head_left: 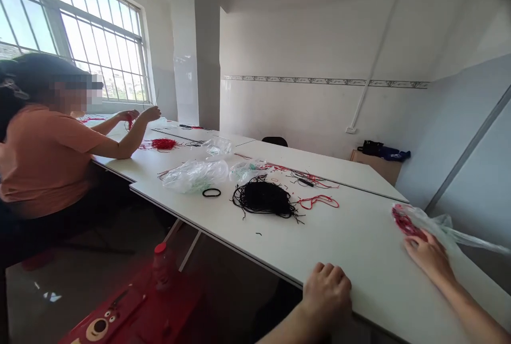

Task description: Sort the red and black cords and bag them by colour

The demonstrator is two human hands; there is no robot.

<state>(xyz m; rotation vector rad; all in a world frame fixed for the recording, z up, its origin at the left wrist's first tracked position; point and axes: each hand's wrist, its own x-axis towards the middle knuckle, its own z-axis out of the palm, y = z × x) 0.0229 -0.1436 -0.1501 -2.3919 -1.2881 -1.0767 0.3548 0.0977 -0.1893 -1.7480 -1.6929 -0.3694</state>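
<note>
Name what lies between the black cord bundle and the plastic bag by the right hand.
In the head view, a red cord loop lies near the black cord bundle; white tabletop stretches from there to the plastic bag.

Cord bundle on table; ring and plastic bag to its left; cord loop to its right; bagged cords far right.

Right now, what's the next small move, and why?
I'd probably close the right hand on the red bundle at the clear plastic bag: its fingers appear to touch the bundle, while the left hand is away from it, at the white table's near edge.
</note>
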